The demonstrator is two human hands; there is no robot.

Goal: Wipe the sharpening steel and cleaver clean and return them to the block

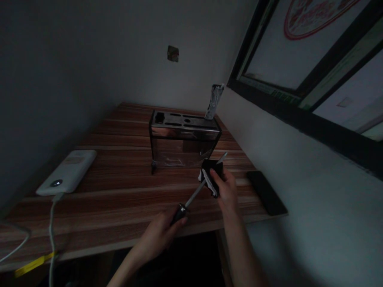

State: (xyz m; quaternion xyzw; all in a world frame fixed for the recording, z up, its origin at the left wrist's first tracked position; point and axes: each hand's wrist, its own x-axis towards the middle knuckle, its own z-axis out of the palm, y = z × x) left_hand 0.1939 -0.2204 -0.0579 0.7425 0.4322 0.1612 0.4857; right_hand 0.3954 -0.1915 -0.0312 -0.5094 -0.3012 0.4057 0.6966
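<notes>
My left hand (163, 231) is closed round the black handle of a sharpening steel (194, 197), whose thin rod slants up and to the right. Around the rod near its tip, my right hand (226, 183) grips a folded black cloth (213, 169) with a white part showing. The tip of the rod sticks out past the cloth. Just beyond my hands stands a knife block (185, 133) with a metal slotted top and a see-through front. A flat piece wrapped in silvery, crinkled material (214, 101) rises upright at the block's right end.
A white power bank (67, 171) with a cable (51, 227) lies at the left of the wooden table (125, 191). A black phone (267, 193) rests at the right edge by the wall. A yellow strip (34, 265) is at the front left. A framed window (299, 71) is on the right.
</notes>
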